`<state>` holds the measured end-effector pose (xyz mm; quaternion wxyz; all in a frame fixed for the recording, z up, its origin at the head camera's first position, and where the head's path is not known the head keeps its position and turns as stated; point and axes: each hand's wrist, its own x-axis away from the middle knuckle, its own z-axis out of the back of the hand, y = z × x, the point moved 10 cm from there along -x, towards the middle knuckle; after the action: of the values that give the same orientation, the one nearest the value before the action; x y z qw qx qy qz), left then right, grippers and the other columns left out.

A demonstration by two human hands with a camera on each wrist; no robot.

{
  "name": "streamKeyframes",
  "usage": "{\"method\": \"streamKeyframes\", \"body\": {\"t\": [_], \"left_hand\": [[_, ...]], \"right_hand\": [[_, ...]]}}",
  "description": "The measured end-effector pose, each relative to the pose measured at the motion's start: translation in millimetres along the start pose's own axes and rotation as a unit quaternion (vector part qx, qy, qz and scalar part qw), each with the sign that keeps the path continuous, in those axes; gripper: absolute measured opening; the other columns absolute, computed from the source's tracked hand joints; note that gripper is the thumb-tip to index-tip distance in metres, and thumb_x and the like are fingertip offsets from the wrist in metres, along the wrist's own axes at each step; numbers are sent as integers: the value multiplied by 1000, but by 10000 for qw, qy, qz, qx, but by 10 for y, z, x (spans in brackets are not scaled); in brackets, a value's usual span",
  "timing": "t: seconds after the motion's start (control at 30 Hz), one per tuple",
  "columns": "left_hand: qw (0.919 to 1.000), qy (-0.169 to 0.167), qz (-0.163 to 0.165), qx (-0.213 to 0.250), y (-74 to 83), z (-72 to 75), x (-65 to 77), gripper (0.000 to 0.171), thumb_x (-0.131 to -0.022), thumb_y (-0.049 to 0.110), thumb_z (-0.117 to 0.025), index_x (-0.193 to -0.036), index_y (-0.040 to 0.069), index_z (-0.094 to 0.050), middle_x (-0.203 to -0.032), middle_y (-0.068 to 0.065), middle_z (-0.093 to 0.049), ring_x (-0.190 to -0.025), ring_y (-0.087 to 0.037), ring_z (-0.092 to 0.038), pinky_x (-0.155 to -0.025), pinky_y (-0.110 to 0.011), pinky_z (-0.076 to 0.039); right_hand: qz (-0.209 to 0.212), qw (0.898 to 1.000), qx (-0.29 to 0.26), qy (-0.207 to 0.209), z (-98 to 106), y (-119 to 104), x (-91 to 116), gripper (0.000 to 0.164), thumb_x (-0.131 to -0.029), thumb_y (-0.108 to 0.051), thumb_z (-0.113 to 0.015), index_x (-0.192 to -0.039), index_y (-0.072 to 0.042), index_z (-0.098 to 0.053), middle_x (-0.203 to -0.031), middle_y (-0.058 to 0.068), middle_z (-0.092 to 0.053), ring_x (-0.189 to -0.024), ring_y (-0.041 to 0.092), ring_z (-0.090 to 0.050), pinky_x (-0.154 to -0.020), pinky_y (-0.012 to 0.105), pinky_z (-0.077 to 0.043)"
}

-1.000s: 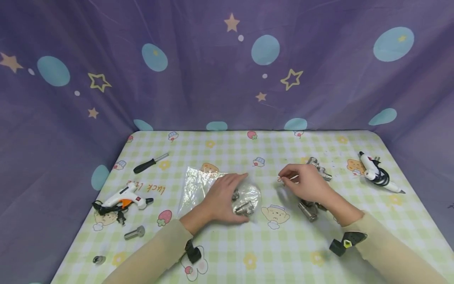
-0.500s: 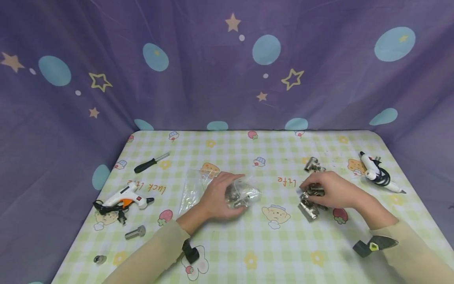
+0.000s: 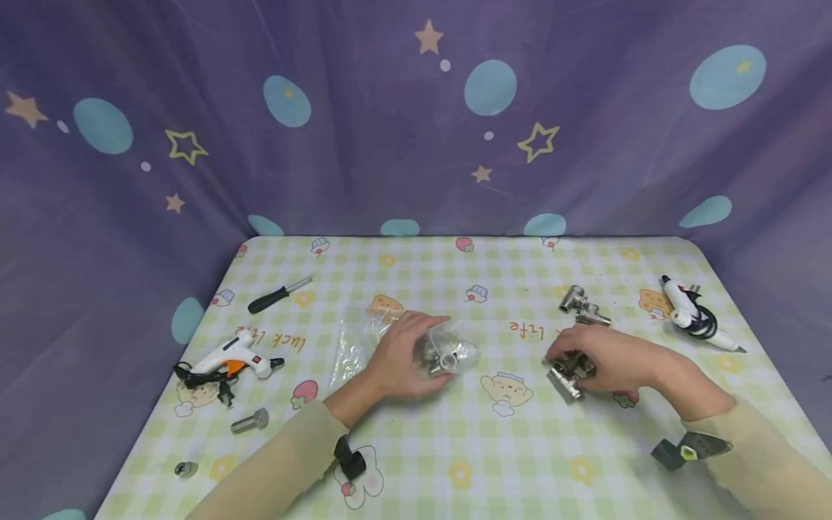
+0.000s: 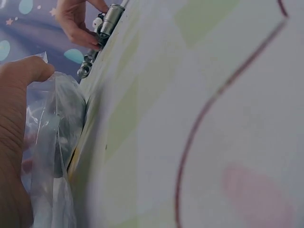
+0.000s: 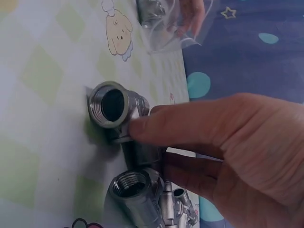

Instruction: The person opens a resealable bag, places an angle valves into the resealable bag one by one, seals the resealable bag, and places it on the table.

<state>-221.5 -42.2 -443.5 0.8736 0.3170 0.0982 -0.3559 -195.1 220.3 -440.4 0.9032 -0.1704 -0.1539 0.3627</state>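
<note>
Clear plastic bag (image 3: 464, 352), one, gripped by left hand (image 3: 404, 357), metal pieces (image 3: 446, 361) inside, count unclear. Right hand (image 3: 611, 354) pinches one pipe fitting (image 3: 565, 381), right side of table (image 3: 500, 462); long axis far-left to near-right, open end nearward. More fittings (image 3: 573, 298) behind. Outward: one screwdriver (image 3: 278, 295), glue gun (image 3: 239, 357), bolt (image 3: 250, 421), nut (image 3: 185, 469), white corded tool (image 3: 702, 321).

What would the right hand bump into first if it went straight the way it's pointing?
The right hand would first meet the metal fitting it is touching. Past that, perhaps the clear plastic bag, though depth is hard to tell.
</note>
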Motion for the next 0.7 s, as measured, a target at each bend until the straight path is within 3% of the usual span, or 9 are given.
{"method": "streamKeyframes", "body": {"t": [0.13,0.23,0.37,0.47,0.7], "left_hand": [[9999,-71,37,72,10,3,-6,91,-66,49,-93,-144,13,-63,-131,-4,-73,-122,-22,-64,-110,-45,-55],[9999,-109,55,115,9,-1,-9,92,-67,49,-93,-145,12,-63,-132,-5,-73,-122,-22,-64,-110,-46,-54],[9999,-93,53,105,2,-6,-5,92,-66,49,-93,-145,12,-63,-131,-6,-73,-122,-23,-64,-109,-47,-55],[9998,-165,86,58,-14,-32,1,93,-66,50,-93,-146,14,-62,-132,-5,-73,-123,-22,-64,-109,-47,-54],[9994,-292,181,19,-51,-68,-5,93,-68,53,-92,-148,15,-61,-134,-2,-71,-125,-21,-63,-113,-45,-53]], "right_hand": [[-19,9995,105,-283,-39,-32,-14,57,-79,0,-87,-130,-22,-73,-130,-5,-69,-124,27,-66,-103,49,-58],[-147,9992,111,-365,-57,-29,-29,60,-80,11,-79,-129,-22,-73,-130,-4,-68,-125,29,-66,-103,50,-59],[-232,9994,227,-72,-38,-2,-69,52,-82,14,-75,-121,-20,-77,-122,-4,-73,-117,28,-70,-99,48,-61],[-118,9989,362,257,-10,1,-97,41,-84,8,-81,-115,-19,-79,-114,-3,-75,-108,24,-73,-91,43,-63],[28,9967,344,734,79,9,-133,35,-86,2,-83,-115,-18,-78,-111,-5,-76,-99,13,-71,-81,32,-62]]}}
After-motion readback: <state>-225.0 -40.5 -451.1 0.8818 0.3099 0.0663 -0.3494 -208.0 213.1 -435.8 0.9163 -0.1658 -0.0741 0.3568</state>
